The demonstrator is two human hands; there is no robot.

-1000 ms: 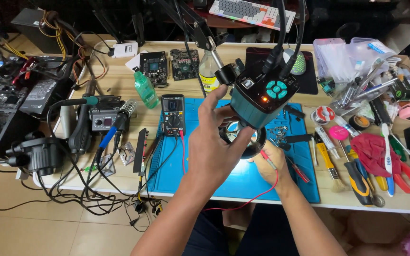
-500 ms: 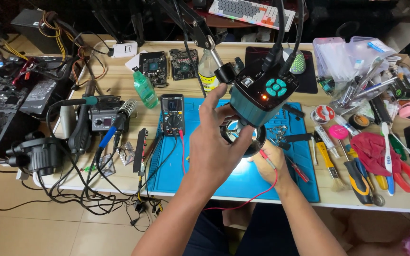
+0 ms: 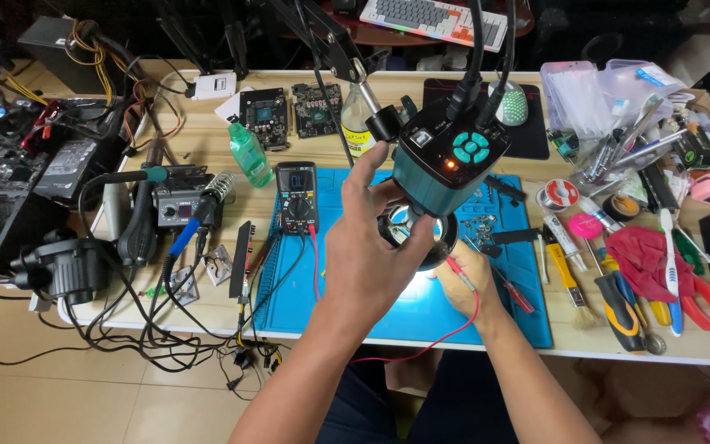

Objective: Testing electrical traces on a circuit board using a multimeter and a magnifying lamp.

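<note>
My left hand (image 3: 367, 247) is raised over the blue work mat (image 3: 470, 316), fingers wrapped around the lens ring (image 3: 421, 230) under the teal microscope camera (image 3: 449, 160) on its arm. My right hand (image 3: 466, 279) rests on the mat below the camera, pinching a red probe (image 3: 462, 270) whose red lead curls toward the table's front edge. A black multimeter (image 3: 297, 197) lies on the mat's left part. What sits under the lens is hidden by my hands.
Left of the mat are a soldering station (image 3: 178, 201), a green bottle (image 3: 250, 154), tangled cables and a fan (image 3: 71, 267). Two circuit boards (image 3: 289, 111) lie behind. Pliers, screwdrivers, a brush and a red cloth (image 3: 643, 255) crowd the right side.
None of note: my left hand stays on the lens ring and my right hand keeps the red probe under the camera, with only slight shifts.
</note>
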